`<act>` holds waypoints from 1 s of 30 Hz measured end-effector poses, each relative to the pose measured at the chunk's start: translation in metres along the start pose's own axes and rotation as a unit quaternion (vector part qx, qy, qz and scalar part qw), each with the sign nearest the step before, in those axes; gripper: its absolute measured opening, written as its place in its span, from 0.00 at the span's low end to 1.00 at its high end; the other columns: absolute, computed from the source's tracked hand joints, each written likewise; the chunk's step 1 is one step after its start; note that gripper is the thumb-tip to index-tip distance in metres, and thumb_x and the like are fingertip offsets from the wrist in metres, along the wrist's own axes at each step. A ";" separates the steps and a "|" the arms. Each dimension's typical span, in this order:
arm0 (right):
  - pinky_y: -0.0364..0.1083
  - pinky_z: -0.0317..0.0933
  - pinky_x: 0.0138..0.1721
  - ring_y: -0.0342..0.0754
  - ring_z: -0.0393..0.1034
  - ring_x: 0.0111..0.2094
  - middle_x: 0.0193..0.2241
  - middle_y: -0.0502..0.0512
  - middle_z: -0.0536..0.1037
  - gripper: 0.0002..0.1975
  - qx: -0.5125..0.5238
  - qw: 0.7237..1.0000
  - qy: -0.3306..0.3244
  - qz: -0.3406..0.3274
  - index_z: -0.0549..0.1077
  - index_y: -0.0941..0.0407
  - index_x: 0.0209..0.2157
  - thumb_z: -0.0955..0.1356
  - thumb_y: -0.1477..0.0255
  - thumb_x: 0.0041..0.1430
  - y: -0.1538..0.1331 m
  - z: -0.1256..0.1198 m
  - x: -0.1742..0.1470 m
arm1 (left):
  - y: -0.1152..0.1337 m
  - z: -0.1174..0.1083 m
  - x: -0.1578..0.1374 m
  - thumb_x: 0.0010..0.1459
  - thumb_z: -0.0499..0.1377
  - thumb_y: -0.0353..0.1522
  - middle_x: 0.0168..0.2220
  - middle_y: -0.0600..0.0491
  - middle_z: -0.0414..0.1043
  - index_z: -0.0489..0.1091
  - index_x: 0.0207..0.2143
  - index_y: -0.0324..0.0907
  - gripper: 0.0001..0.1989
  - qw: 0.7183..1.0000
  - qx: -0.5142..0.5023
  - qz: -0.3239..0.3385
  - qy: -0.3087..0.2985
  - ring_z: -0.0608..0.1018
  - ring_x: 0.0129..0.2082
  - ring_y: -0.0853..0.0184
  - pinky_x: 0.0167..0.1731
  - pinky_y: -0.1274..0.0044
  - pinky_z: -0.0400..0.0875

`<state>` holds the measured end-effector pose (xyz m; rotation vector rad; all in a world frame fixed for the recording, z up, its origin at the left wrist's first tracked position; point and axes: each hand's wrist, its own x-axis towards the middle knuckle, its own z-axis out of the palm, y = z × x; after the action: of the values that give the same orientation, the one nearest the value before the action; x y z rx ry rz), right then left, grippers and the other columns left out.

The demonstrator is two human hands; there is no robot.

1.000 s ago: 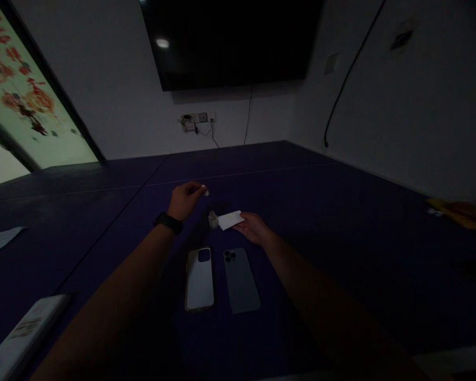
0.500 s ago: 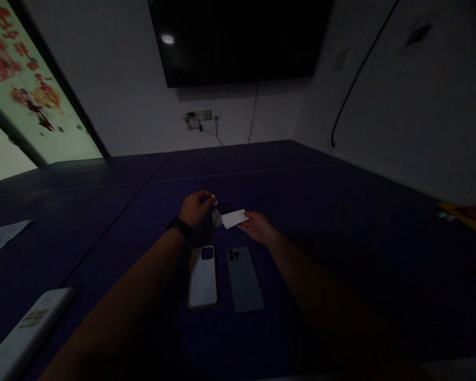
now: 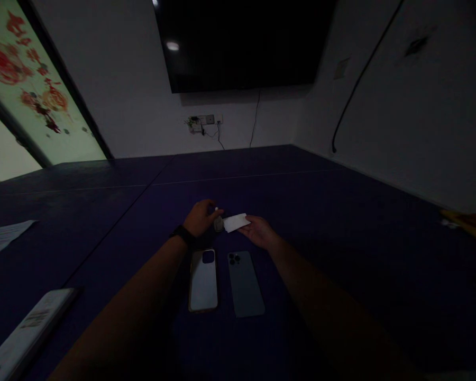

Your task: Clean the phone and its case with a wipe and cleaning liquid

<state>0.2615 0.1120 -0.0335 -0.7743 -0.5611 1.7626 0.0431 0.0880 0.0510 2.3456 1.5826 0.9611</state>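
Head view: left hand (image 3: 199, 217) has its grip on what appears a white cap (image 3: 216, 209) atop the small bottle (image 3: 218, 225); right hand (image 3: 259, 230) grasps white paper (image 3: 236, 222) alongside.

Bottle (image 3: 218, 225) partly behind left hand (image 3: 197, 218); screen (image 3: 241, 42), paper (image 3: 7, 236), white box (image 3: 29, 329) cut off at edges.

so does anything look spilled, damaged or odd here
Nothing looks spilled around the small bottle or the phone, as far as the dim light shows. One odd spot: a dark patch on the right wall, its surround smudged; too unclear to call damage.
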 end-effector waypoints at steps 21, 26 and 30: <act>0.52 0.77 0.44 0.51 0.80 0.36 0.33 0.59 0.82 0.11 0.016 0.999 0.035 0.005 0.72 0.58 0.42 0.61 0.82 0.63 -0.006 0.002 -0.007 | 0.047 -0.001 -0.126 0.65 0.49 0.52 0.49 0.37 0.71 0.73 0.49 0.42 0.27 0.947 0.270 -0.107 -0.135 0.74 0.48 0.47 0.33 0.67 0.72; 0.51 0.78 0.42 0.50 0.80 0.35 0.33 0.58 0.82 0.11 0.022 0.999 0.036 0.005 0.72 0.58 0.41 0.60 0.82 0.64 -0.006 0.001 -0.007 | 0.043 -0.011 -0.124 0.59 0.57 0.51 0.48 0.38 0.70 0.71 0.49 0.41 0.26 0.954 0.190 -0.169 -0.157 0.74 0.47 0.48 0.41 0.64 0.71; 0.50 0.78 0.39 0.51 0.81 0.34 0.33 0.60 0.82 0.10 0.022 0.999 0.033 -0.004 0.72 0.59 0.40 0.61 0.82 0.64 -0.006 0.002 -0.009 | 0.034 -0.023 -0.121 0.44 0.71 0.44 0.44 0.44 0.71 0.69 0.42 0.41 0.27 0.980 -0.038 -0.161 -0.116 0.75 0.42 0.57 0.43 0.68 0.69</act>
<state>0.2660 0.1048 -0.0263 -0.7958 -0.4794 1.7297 0.0278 -0.0375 0.0333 1.9833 1.7226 0.6406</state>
